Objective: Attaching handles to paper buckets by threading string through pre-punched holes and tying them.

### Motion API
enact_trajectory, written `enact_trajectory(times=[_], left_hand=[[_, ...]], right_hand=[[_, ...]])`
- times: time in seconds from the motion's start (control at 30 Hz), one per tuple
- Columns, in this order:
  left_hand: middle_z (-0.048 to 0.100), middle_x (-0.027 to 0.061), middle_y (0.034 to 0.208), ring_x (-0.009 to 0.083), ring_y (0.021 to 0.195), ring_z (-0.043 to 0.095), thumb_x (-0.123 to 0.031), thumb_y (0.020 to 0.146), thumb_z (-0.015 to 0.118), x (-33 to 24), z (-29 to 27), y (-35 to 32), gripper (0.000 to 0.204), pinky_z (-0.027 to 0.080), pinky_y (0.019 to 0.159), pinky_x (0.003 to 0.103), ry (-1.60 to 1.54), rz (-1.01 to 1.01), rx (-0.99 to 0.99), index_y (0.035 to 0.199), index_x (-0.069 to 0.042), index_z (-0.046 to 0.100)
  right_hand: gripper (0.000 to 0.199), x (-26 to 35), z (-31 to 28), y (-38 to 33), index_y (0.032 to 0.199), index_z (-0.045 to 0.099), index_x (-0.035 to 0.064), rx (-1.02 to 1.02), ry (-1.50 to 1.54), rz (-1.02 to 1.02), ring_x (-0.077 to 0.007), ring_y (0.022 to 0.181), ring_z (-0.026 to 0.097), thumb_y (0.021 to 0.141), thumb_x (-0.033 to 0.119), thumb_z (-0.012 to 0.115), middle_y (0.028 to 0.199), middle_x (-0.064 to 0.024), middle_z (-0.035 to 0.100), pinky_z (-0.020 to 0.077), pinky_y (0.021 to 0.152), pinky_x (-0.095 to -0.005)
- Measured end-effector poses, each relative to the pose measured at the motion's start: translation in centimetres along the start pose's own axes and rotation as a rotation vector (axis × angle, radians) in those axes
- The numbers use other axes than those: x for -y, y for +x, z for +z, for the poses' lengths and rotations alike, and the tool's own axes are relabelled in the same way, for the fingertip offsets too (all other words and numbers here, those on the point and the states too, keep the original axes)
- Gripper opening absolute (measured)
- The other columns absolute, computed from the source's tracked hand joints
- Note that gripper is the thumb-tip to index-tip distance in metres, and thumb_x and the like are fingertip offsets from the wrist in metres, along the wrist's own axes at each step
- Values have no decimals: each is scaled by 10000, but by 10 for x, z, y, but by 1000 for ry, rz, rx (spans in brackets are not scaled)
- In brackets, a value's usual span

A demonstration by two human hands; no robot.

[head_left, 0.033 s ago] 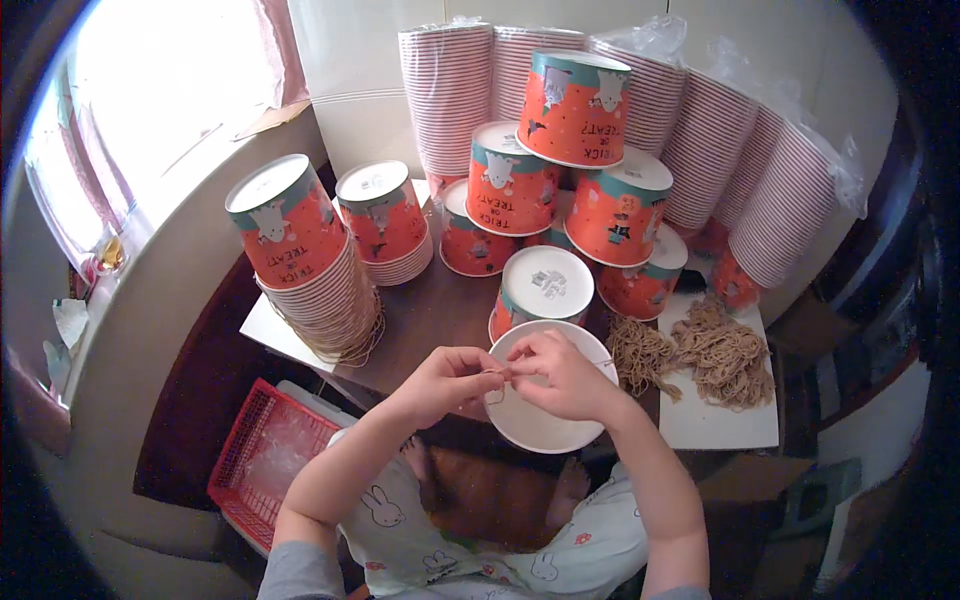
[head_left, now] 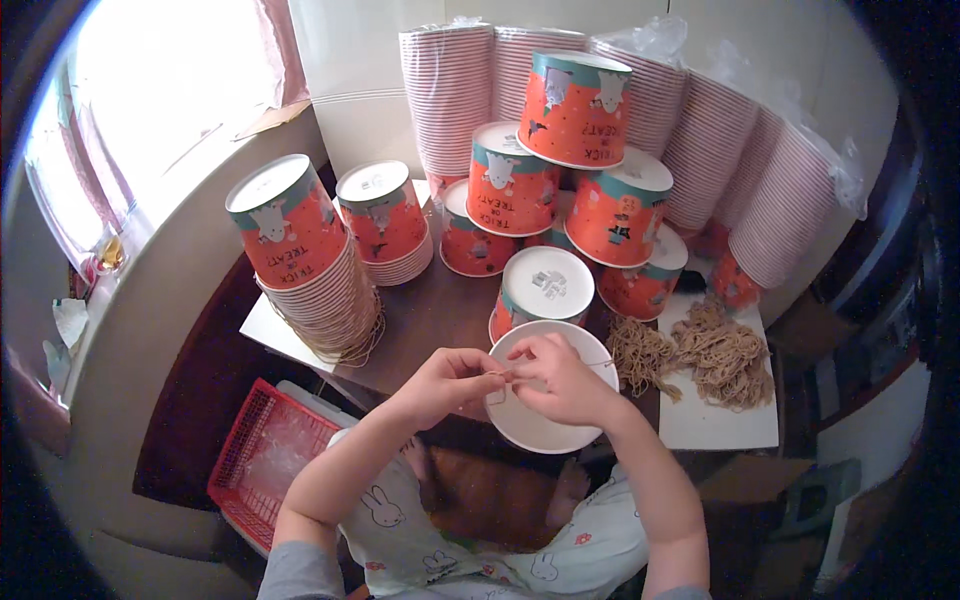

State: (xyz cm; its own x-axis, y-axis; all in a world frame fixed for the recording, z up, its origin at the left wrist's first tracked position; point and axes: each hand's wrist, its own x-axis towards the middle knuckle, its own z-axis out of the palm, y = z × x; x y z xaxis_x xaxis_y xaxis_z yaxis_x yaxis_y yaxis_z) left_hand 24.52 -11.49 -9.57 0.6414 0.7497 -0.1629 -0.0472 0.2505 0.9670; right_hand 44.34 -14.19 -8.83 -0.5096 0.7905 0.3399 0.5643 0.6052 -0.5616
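A white paper bucket (head_left: pixel 530 435) lies in front of me with its open mouth turned up toward the camera. My left hand (head_left: pixel 450 380) and my right hand (head_left: pixel 565 380) meet over its near-left rim. Both pinch a thin piece of brown twine (head_left: pixel 598 364) that runs across the bucket's opening. My right hand covers the upper middle of the bucket, and the fingertips of both hands touch each other. Where the twine goes into the bucket wall is hidden by my fingers.
Loose bundles of brown twine (head_left: pixel 700 350) lie on a white board (head_left: pixel 720 425) at the right. Orange printed buckets (head_left: pixel 545 285) stand upside down behind, some stacked (head_left: pixel 300 250), before tall sleeves of nested cups (head_left: pixel 450 95). A red plastic basket (head_left: pixel 265 460) sits low left.
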Motion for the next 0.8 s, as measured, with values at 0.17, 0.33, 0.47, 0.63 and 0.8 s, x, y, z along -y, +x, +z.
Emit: enact_trajectory(times=[0.17,0.33,0.47,0.63,0.8], left_hand=[[603,35,812,106,713,599,-137,836,567,-2,2,-2,154,535,625,262,-76,-9,4,926,-14,582],[598,30,874,81,776,570,-145,836,566,1,3,-4,162,507,658,239,-128,64,10,938,-20,580],[591,23,857,76,789,567,-153,837,565,0,5,-4,154,495,705,238,-157,65,47,923,-24,576],[566,-24,760,33,684,522,-166,837,567,8,2,0,129,450,613,185,-118,86,-21,876,-43,567],[574,-28,746,26,649,506,-179,841,563,2,6,-3,137,424,578,170,-40,78,-66,855,-43,562]], right_hand=[[178,6,14,0,900,654,66,-167,27,95,-233,985,472,747,121,581,1028,-76,515,369,880,-332],[203,5,10,-1,911,662,74,-69,431,344,-213,964,487,743,178,611,968,-73,536,376,864,-322],[167,5,14,0,868,664,55,-83,640,399,-186,922,509,748,163,622,927,-61,541,397,829,-299],[127,5,16,1,798,655,39,-131,589,363,-193,883,540,738,148,629,898,-73,563,413,805,-290],[88,15,11,0,723,628,38,-214,399,323,-201,855,565,710,124,637,889,-85,584,439,757,-295]])
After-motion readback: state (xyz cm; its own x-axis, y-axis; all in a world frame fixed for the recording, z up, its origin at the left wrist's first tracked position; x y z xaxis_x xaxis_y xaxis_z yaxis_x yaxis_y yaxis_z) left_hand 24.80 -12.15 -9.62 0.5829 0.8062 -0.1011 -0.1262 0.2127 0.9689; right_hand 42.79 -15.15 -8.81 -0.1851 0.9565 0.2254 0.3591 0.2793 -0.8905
